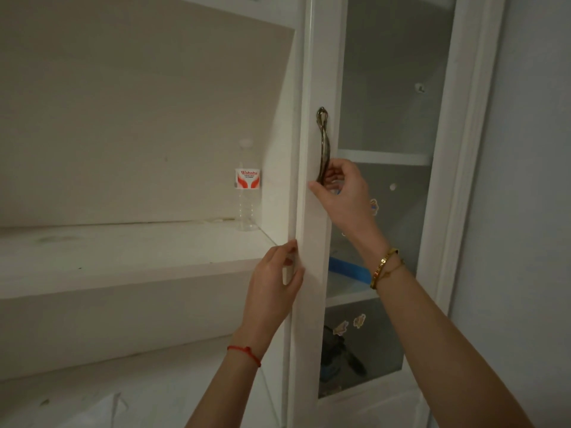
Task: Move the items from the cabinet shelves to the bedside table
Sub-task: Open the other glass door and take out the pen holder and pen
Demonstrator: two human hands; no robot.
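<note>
A clear plastic water bottle (246,185) with a red-and-white label stands upright at the back right of an open white shelf (129,261). To its right is a white cabinet door (312,288) with a glass pane. My right hand (341,193) grips the lower end of the door's dark metal handle (323,143). My left hand (273,282) holds the door's left edge with its fingers curled round it. Behind the glass I see a blue-rimmed object (349,271) on a shelf and a dark object (338,353) lower down.
Cartoon stickers (350,324) are stuck on the glass. A grey wall (525,180) runs along the right of the cabinet frame. A lower shelf (123,390) shows below, with something pale lying on it at the bottom edge.
</note>
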